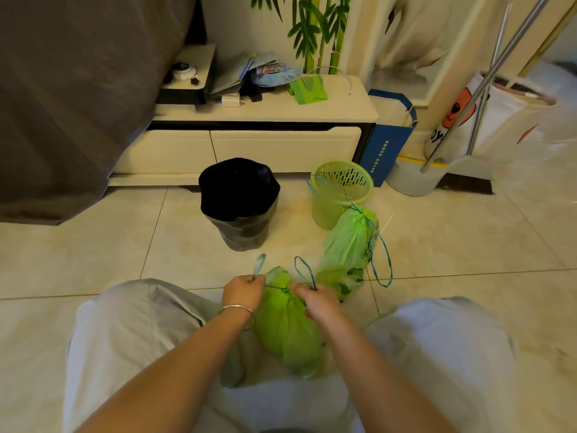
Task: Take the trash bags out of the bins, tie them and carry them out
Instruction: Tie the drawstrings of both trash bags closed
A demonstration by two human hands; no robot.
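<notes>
A green trash bag (288, 332) lies on the floor between my knees, its neck gathered by blue drawstrings. My left hand (243, 290) is closed on one drawstring loop, and my right hand (320, 303) is closed on the other loop; both pull at the knot. A second green trash bag (346, 251), tied with a blue drawstring, leans against a light green perforated bin (338, 195). To the left stands a grey bin (240, 203) lined with a black bag.
A white low cabinet (256, 135) with clutter on top runs behind the bins. A grey bedspread (68, 98) hangs at the left. A blue paper bag (387, 145), a white bucket (412, 179) and metal poles stand at the right. Tiled floor all around.
</notes>
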